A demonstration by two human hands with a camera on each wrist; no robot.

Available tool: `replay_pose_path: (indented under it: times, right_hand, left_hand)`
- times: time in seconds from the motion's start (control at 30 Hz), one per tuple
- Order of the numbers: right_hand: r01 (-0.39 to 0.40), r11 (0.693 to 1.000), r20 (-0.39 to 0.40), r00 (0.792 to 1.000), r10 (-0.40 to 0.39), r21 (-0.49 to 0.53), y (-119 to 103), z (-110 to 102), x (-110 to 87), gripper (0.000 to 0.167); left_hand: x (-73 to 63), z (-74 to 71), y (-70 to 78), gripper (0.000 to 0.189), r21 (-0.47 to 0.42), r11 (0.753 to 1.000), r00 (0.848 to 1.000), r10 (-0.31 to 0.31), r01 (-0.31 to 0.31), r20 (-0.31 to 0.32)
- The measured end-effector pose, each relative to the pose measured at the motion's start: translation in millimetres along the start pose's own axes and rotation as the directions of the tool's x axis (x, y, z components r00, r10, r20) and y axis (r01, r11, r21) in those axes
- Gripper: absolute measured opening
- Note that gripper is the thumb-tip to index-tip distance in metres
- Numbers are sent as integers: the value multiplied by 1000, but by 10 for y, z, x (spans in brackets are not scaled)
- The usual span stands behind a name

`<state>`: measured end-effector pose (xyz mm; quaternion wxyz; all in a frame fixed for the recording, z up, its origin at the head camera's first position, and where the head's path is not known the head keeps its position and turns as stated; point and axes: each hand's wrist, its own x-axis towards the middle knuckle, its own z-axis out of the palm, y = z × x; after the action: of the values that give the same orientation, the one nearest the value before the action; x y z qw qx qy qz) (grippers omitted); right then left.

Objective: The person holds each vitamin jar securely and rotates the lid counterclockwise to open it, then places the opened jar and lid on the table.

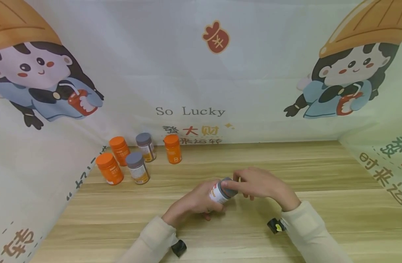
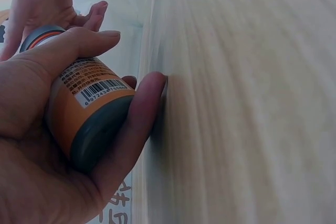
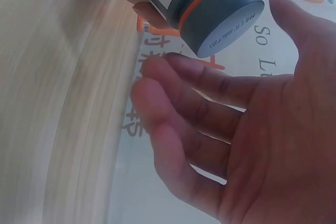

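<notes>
A supplement bottle [image 1: 217, 194] with a grey cap [image 3: 226, 22] lies tilted in my left hand [image 1: 197, 199], its cap end toward the right. The left wrist view shows my thumb and fingers curled round its body, with an orange label, a barcode [image 2: 102, 92] and a dark grey base. An orange ring runs below the cap, whose flat top carries printed text. My right hand [image 1: 260, 182] is by the cap, fingers loosely bent. In the right wrist view a gap shows between the cap and those fingers [image 3: 173, 98], and nothing lies in the palm.
Back left on the wooden table [image 1: 286, 164] stand orange bottles [image 1: 109, 170] and grey-capped bottles [image 1: 138, 170] in a group. Another orange bottle [image 1: 173, 149] stands a little to their right. A printed cloth backdrop [image 1: 260, 91] rises behind and at both sides.
</notes>
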<state>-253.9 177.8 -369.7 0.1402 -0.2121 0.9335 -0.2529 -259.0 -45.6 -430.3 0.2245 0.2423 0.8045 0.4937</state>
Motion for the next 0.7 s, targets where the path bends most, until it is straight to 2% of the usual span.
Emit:
replay_pose_path:
  times: [0.27,0.5,0.7]
  right_hand:
    - [18,1000,14,1000,-18,-20,-15,-4,-5,45]
    - [58,998,35,998,-59,35,3,2,-3,39]
    - [72,996,40,996,-74,45,14,-7,-3,40]
  left_hand:
    - [-2,2,23,44,22,1000,1000,0,0,-5]
    - [-10,4,13,42,20,1000,1000,-4,5,-8]
    - [-3,-4,11,43,21,1000,1000,5,-5,-4]
